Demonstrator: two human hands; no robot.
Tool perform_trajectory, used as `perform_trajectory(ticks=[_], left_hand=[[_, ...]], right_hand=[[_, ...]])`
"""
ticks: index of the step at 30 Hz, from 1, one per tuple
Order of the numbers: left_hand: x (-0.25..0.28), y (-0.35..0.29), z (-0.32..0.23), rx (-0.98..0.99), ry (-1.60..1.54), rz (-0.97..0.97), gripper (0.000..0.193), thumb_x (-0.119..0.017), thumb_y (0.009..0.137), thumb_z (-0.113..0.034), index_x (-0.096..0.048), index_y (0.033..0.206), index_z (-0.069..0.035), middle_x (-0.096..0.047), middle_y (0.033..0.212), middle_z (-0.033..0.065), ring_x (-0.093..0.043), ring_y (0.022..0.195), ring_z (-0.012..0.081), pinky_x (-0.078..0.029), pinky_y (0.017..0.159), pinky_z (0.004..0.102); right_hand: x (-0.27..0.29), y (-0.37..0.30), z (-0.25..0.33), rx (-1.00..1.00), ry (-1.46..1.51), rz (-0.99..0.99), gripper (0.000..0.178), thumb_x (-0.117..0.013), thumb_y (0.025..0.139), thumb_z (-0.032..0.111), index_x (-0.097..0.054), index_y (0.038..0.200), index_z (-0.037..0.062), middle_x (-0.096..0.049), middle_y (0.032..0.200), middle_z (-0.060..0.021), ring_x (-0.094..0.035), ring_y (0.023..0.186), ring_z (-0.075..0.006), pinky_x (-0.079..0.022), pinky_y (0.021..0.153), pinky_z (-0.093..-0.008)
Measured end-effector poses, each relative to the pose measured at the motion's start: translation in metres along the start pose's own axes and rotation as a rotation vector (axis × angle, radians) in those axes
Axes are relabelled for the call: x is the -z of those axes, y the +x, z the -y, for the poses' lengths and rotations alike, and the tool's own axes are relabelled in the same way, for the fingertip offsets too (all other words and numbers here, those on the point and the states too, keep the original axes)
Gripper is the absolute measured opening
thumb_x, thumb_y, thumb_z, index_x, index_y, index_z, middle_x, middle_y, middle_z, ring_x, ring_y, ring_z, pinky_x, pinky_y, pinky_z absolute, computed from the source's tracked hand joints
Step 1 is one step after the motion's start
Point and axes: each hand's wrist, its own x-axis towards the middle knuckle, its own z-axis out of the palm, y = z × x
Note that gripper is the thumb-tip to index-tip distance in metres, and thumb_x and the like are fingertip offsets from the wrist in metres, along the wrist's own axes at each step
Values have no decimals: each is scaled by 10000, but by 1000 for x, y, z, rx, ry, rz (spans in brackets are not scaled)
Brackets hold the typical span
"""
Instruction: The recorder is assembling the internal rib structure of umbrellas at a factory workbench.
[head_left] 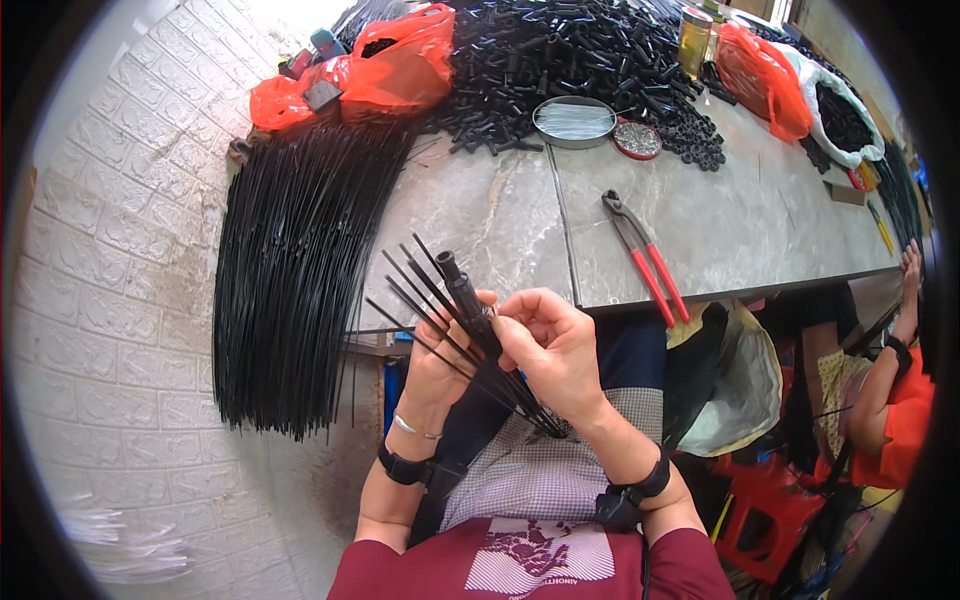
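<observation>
So the left hand (432, 358) is curled snug around a black tube (461, 287) plus a few skinny rods (408, 292), all held up over the lap by the table (480, 205) edge. Right hand (550, 350) has thumb and fingertips pinched close at the tube's side, can't tell what they've actually got. Pliers (645, 255) lie open-handled off to the right, big rod bundle (295, 290) hanging off the left.

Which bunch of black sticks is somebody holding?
The small bunch between left hand and right hand; the bigger one at left hangs off the table, untouched.
</observation>
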Motion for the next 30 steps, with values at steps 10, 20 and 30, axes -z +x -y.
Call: perform_trajectory(ticks=[10,20,30], left_hand=[[-8,2,4,-17,-67,-33,304,-541,950,-138,-548,1203,29,-626,1142,116,-643,980,189,-547,829,309],[-12,10,7,-1,-12,7,326,-548,946,-135,-533,1213,53,-643,1053,125,-633,962,187,-517,866,301],[-18,24,28,-23,-10,-142,422,-564,937,-296,-504,1201,27,-576,965,114,-555,869,206,-480,787,318]], right_hand=[[9,1,-17,300,-133,37,155,-634,846,-7,-612,997,-29,-604,792,-14,-563,661,-39,-461,559,-182],[32,20,4,-162,176,171,343,-729,824,114,-492,1040,-7,-588,893,-26,-583,774,-55,-497,629,-190],[40,-5,-72,-163,231,352,464,-420,999,424,-568,960,-14,-590,809,-60,-560,736,-111,-449,674,-244]])
